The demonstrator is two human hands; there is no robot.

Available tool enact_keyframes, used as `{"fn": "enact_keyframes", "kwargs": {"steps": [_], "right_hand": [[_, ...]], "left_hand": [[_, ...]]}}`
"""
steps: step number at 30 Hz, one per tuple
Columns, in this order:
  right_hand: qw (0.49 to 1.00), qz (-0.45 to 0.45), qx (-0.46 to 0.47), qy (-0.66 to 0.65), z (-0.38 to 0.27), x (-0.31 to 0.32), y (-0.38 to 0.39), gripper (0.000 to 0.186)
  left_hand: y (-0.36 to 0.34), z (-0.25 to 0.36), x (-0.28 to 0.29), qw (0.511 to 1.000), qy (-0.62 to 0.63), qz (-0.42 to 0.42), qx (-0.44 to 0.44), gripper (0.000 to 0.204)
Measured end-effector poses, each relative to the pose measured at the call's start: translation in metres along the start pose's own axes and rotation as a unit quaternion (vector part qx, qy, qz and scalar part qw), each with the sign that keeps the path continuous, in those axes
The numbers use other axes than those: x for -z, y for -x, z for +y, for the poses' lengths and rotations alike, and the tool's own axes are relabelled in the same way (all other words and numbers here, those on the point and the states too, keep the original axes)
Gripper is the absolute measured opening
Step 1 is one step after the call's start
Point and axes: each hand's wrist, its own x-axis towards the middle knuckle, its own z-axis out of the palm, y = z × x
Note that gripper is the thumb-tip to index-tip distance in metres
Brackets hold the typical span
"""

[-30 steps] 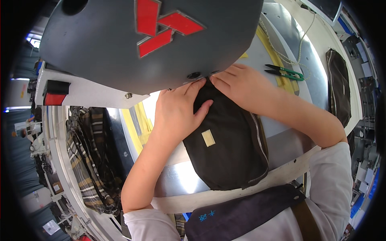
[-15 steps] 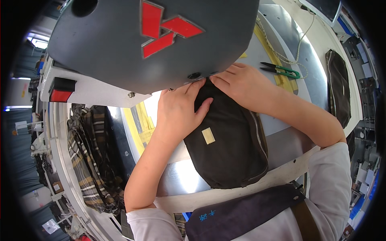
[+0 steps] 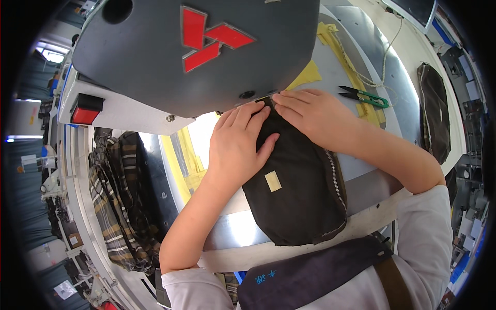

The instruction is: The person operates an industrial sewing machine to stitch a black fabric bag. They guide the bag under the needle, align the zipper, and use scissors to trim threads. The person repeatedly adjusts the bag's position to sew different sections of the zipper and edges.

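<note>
A dark brown fabric pouch (image 3: 294, 206) lies lengthwise on the worktable under a large grey sewing machine head (image 3: 206, 93). It has a metal zipper (image 3: 337, 186) down its right side and a small pale yellow patch (image 3: 273, 181) on top. My left hand (image 3: 238, 138) rests on the pouch's upper left part, fingers stretched forward and thumb apart. My right hand (image 3: 316, 113) has its fingers together at the pouch's far end, holding the cloth edge; its thumb is hidden. Both hands' fingertips are close under the machine head, which hides the needle area.
Green-handled thread snips (image 3: 366, 97) lie right of my right hand, beside yellow tape strips (image 3: 351, 67) and a thin cord (image 3: 386, 57). Another dark zippered pouch (image 3: 434, 111) lies at the far right. Plaid fabric (image 3: 116, 206) hangs at the left, below a red switch (image 3: 86, 111).
The machine head now sits slightly left in view, showing more yellow tape. The pouch and my left hand appear slightly right and lower. My right hand stays at the far end of the pouch.
</note>
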Motion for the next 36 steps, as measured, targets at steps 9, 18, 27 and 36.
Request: {"fn": "enact_keyframes", "kwargs": {"steps": [9, 18, 27, 36], "right_hand": [[0.999, -0.028, -0.019, -0.017, -0.0023, 0.0018, -0.0003, 0.034], [1.000, -0.013, -0.022, -0.019, -0.0025, 0.0018, -0.0004, 0.033], [1.000, 0.007, -0.011, -0.007, -0.0015, 0.0009, -0.0010, 0.031], [1.000, 0.006, -0.009, -0.003, -0.0012, 0.0008, -0.0014, 0.031]], "left_hand": [[0.0018, 0.0000, -0.0031, 1.000, 0.000, 0.017, 0.000, 0.040], [0.0022, 0.0000, -0.0012, 1.000, -0.010, 0.006, 0.006, 0.039], [0.0014, -0.0005, -0.0004, 1.000, -0.015, 0.006, 0.001, 0.040], [0.0017, 0.0000, -0.0003, 1.000, -0.005, 0.000, 0.015, 0.041]]}}
